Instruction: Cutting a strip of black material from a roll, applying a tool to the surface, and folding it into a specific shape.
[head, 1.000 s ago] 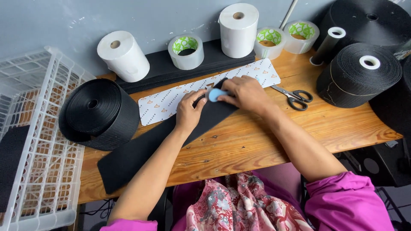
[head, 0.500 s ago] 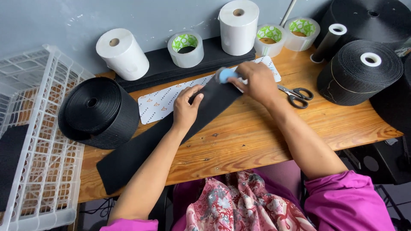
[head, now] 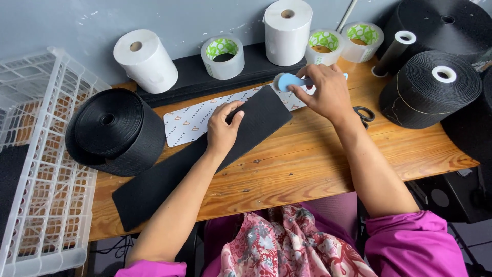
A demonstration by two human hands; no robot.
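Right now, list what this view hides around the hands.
Head view:
- scissors: blades covered by the right hand's wrist.
- blue tool: its handle sits inside that grip.
- white patterned strip: middle lies under the black strip.
- black roll: cut by the frame edge.

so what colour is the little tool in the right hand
Light blue tool, held by the right hand; head view.
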